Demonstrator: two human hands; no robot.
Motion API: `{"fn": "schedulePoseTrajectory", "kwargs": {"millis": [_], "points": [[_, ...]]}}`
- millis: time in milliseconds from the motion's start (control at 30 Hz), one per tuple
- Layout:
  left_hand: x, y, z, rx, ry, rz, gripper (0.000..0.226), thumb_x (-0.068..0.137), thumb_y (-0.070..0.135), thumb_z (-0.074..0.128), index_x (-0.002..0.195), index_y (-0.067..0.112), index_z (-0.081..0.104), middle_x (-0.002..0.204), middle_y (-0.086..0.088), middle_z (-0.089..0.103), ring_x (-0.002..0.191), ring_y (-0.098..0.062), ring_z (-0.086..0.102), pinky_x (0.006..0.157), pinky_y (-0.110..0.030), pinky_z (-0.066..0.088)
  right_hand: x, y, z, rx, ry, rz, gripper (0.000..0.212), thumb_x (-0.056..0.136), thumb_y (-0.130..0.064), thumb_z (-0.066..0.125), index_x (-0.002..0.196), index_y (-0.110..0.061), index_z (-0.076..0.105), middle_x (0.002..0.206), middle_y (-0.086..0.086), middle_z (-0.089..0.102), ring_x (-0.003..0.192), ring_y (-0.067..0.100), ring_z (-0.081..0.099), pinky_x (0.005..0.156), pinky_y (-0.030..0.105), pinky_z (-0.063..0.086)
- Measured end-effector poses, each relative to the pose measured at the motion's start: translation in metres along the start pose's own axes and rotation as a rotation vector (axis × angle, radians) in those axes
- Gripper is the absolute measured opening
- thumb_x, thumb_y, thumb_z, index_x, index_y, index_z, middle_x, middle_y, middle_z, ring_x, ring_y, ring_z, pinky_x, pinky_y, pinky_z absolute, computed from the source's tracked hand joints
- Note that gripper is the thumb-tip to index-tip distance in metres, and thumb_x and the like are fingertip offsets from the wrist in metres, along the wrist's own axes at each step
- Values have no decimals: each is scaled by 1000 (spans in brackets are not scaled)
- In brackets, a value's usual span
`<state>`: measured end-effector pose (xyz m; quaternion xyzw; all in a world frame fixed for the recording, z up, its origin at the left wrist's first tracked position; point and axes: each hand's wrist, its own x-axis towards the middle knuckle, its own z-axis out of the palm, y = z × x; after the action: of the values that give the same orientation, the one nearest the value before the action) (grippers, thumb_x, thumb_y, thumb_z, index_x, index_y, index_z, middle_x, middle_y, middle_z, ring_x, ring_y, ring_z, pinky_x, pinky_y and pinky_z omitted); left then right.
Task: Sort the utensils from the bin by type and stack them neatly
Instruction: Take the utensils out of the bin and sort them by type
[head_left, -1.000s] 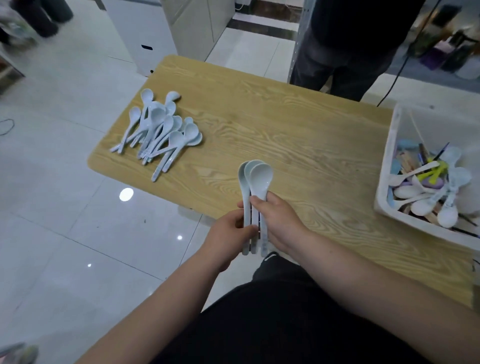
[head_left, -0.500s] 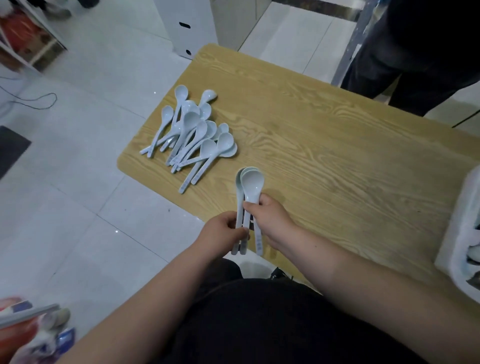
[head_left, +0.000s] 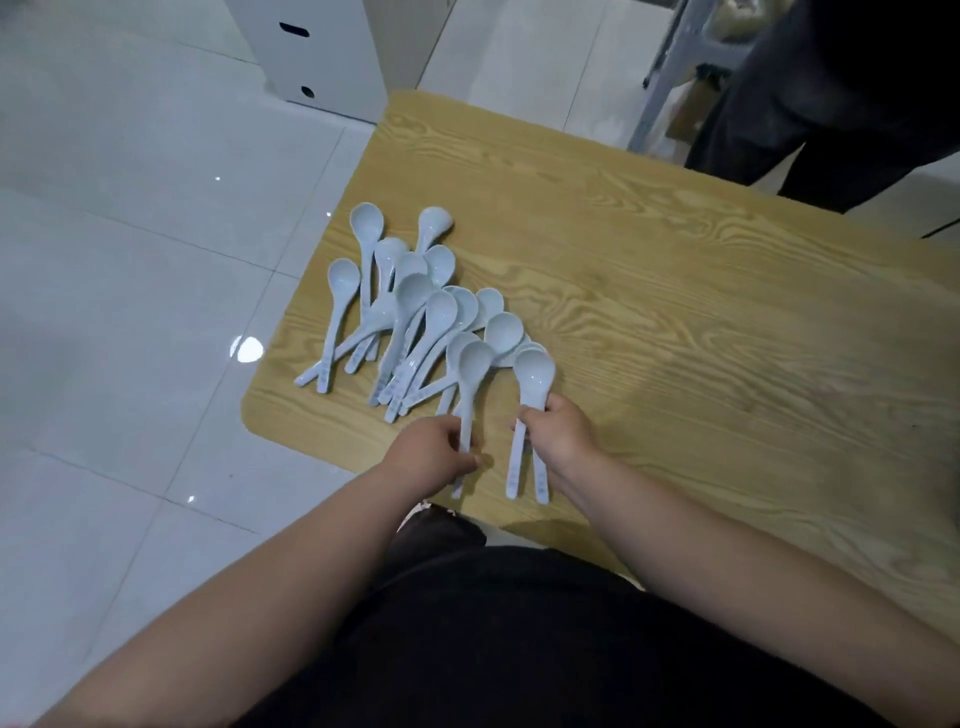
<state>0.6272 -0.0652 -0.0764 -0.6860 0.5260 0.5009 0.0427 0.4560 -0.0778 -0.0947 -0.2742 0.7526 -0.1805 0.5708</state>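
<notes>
The shared 3-spoon bundle has been split: 1 pale-blue plastic spoon is gripped by the left hand, 2 matching spoons by the right hand, brought up to the loose spoon pile just ahead, likely for stacking.

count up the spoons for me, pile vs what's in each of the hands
pile of spoons: about 13, overlap hides some
left hand: 1 spoon
right hand: 2 spoons
total: about 16
</notes>
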Motion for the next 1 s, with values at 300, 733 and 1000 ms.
{"fn": "schedulePoseTrajectory", "kwargs": {"millis": [300,733,1000], "points": [[48,-10,-58,329,25,212,22,83,11,67,81,22,48,77,2,54,68,-17,53,52,-26,35,26,-32,47,130,199,106,25,95,-16,52,118,-25,55,100,-2,63,86,17,60,80,34,50],[65,-30,-53,1004,63,742,64,98,27,42,156,14,19,156,-9,21,139,-32,27,113,-43,30,22,-27,49,-200,197,-5,20,90,-29,66,108,-23,58,102,-4,68,88,18,66,77,35,56],[85,-2,-65,951,89,657,71,92,21,48,156,15,16,160,-7,12,139,-34,26,113,-42,29,46,-67,43,-225,237,-58,26,91,-29,67,114,-18,61,97,-4,61,82,18,56,61,27,38]]}}
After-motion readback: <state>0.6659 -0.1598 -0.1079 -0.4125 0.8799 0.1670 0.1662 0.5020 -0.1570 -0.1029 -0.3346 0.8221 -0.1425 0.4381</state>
